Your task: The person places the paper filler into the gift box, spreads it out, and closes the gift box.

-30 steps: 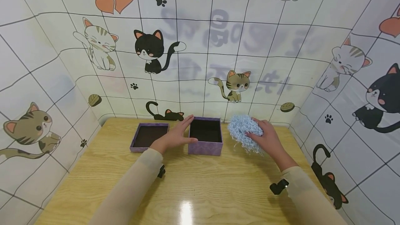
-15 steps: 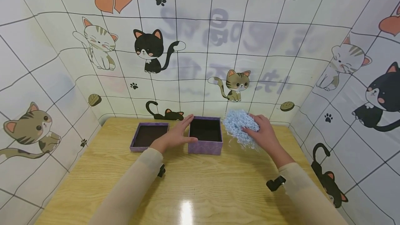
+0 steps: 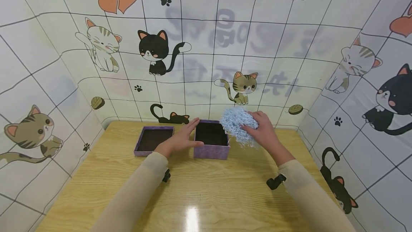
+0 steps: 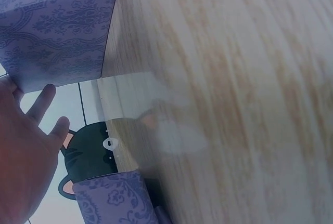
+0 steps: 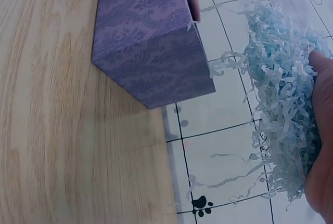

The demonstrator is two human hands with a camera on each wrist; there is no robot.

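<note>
Light blue crinkled paper shreds point(image 3: 237, 124) are bunched in my right hand point(image 3: 266, 134), thumb on the near side. The bundle hangs over the right rim of a purple patterned box point(image 3: 211, 152), raised off the table. Loose strands trail toward the box in the right wrist view, where the shreds point(image 5: 283, 104) stand higher than the table. The box is uncovered, its inside dark. My left hand point(image 3: 180, 141) rests at the box's left side, thumb and fingers spread and nearly straight. Left of it lies a shallow purple lid point(image 3: 145, 153), dark inside facing up, partly behind the hand.
Everything stands toward the back of a wooden table point(image 3: 206, 189). A white grid-lined sheet point(image 3: 199, 46) printed with cats rises close behind and on both sides. Small black devices point(image 3: 276, 182) sit at both wrists.
My right hand has carried the blue paper shreds leftward and slightly up, from beside the box to over its right rim. The left hand, box and lid have stayed put.
</note>
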